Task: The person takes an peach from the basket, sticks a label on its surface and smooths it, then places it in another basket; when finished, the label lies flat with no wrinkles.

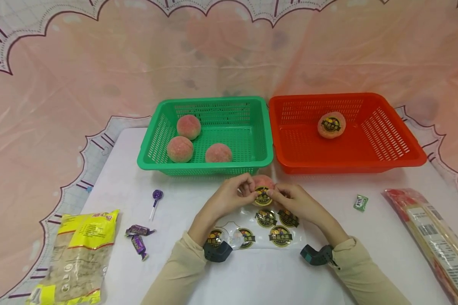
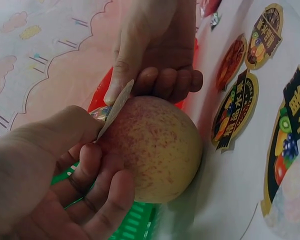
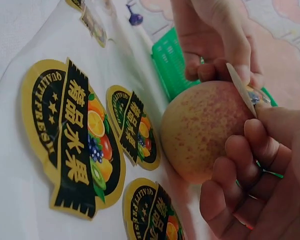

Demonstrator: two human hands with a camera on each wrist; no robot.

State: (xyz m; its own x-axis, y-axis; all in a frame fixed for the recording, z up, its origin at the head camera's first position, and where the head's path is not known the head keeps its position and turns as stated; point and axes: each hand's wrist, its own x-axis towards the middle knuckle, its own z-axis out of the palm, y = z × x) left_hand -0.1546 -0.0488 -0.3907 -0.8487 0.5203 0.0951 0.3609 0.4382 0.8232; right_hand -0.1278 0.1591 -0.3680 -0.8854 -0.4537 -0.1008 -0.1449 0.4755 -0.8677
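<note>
A peach (image 1: 263,181) rests on the table just in front of the two baskets. At its top a round black-and-gold fruit sticker (image 1: 263,197) stands edge-on to both wrist views. My left hand (image 1: 230,194) pinches one side of this label between thumb and index finger, while my right hand (image 1: 298,200) pinches the opposite side. In the left wrist view the label's pale back (image 2: 115,111) faces the peach and overlaps it. Other fingers of both hands curl beside the fruit. Closer to me lies a clear sheet (image 1: 300,239) with several more stickers (image 1: 280,236).
The green basket (image 1: 210,166) holds three peaches; the red basket (image 1: 351,164) holds one stickered peach (image 1: 331,125). At left are a lollipop (image 1: 157,195), purple-wrapped candies (image 1: 138,245) and a yellow bag (image 1: 80,254). A green candy (image 1: 360,203) and long package (image 1: 429,237) lie right.
</note>
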